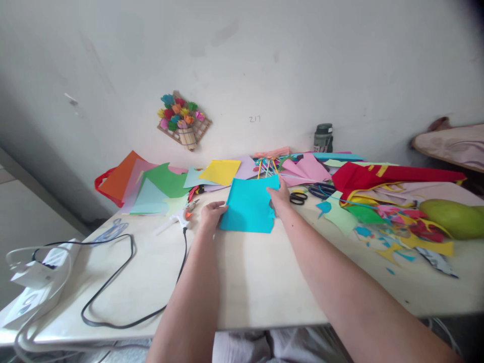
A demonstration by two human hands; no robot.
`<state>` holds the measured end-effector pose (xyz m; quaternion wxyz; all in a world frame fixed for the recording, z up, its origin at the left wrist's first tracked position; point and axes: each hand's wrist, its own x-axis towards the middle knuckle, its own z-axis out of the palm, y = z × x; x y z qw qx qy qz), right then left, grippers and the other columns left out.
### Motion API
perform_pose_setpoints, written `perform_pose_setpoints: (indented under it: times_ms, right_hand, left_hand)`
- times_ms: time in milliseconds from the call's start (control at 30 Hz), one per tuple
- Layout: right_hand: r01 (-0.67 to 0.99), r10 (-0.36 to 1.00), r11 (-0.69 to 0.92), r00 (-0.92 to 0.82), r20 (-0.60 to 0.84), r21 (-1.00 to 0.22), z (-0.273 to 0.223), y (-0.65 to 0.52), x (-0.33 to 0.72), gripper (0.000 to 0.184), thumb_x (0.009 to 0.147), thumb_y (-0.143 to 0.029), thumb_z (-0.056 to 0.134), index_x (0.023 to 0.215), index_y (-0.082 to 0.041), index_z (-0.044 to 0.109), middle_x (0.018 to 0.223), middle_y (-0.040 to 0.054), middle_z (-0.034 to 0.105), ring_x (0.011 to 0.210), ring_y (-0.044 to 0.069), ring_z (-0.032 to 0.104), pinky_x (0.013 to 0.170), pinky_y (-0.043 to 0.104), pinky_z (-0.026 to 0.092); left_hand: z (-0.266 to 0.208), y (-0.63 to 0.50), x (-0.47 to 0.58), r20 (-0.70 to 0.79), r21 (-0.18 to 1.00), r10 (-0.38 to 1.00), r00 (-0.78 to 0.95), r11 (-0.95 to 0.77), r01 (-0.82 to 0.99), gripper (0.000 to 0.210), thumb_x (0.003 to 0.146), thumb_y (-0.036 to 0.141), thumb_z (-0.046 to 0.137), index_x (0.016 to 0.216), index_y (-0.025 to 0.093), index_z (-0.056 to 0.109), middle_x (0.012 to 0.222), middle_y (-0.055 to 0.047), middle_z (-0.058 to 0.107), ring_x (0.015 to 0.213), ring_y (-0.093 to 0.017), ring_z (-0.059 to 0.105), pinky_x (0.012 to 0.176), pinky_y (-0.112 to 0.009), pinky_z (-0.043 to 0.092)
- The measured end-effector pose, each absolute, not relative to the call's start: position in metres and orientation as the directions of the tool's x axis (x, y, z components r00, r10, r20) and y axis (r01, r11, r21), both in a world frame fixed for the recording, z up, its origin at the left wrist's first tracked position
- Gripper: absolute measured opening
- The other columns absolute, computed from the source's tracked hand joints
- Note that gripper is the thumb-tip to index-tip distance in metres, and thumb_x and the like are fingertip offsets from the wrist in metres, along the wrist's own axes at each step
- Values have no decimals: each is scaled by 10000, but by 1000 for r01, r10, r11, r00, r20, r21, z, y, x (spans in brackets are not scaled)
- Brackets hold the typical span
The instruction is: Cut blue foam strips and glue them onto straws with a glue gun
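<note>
A sheet of bright blue paper [249,206] is held between my two hands, over the middle of the table. Its right edge is ragged, with a notch cut in it, and a narrow fold seems to run along its top. My left hand [213,214] pinches the left edge, thumb on the sheet. At the upper right edge, my right hand [280,197] grips the paper. Black-handled scissors [298,197] lie just right of my right hand. To the left of my left hand rests a white glue gun [180,217] on its side.
Coloured sheets [162,184] spread along the back left. Paper scraps [389,242], a red cloth [378,176] and a green mango-like fruit [449,219] lie at right. A dark bottle [323,138] stands by the wall. A black cable [109,282] loops from a power strip [49,282].
</note>
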<state>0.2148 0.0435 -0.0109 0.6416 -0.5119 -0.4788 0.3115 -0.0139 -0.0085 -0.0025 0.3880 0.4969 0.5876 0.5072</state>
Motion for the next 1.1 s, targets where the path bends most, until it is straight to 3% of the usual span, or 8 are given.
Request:
perform_pose_setpoints:
  times_ms: [267,433,567,733,867,1100]
  right_hand:
    - [488,798,218,410,442,-845,-10,39,211,494,626,-229,546,1116,-185,505,1297,82,355,1183,260,313,968,408,254]
    - [694,827,351,85,556,-629,-6,32,193,385,676,-201,511,1055,-193,576,1265,60,423,1123,252,391,971,402,244]
    - [720,774,558,-272,571,-413,-6,19,166,368,737,-236,471,1094,-221,561,1286,37,418,1122,224,408,978,395,235]
    - [692,728,670,-544,417,-267,-14,8,143,388,810,-241,384,1186,-275,472,1315,-1,381,1200,188,331,1001,428,177]
    - [707,768,640,-580,272,-300,-19,8,143,380,831,-278,351,1192,-270,469,1295,9,406,1203,197,333,989,432,210]
    - [722,773,634,-577,265,-276,-17,5,145,393,828,-285,356,1205,-246,458,1328,19,357,1217,214,308,992,420,204]
  left_hand:
    - [1,-6,-10,179,885,936,-302,-19,465,286,498,290,690,759,172,673,613,-35,621,640,-171,558,590,-243,395]
    - [5,-8,-5,225,844,920,-320,-20,535,220,517,264,676,720,181,675,681,-48,644,678,-183,564,632,-249,392]
    - [7,-9,-3,234,798,925,-300,-6,602,237,551,280,656,762,173,674,702,-56,649,679,-181,569,630,-243,394]
    - [4,-5,-1,246,710,943,-225,-18,704,248,580,283,624,793,163,672,745,-81,658,709,-204,580,650,-257,397]
    - [3,-4,1,270,609,941,-203,-4,793,241,559,260,621,768,152,672,788,-111,657,782,-242,575,704,-286,391]
    - [6,-7,4,255,576,945,-206,23,817,238,565,184,582,781,156,678,769,-111,659,775,-239,582,710,-284,399]
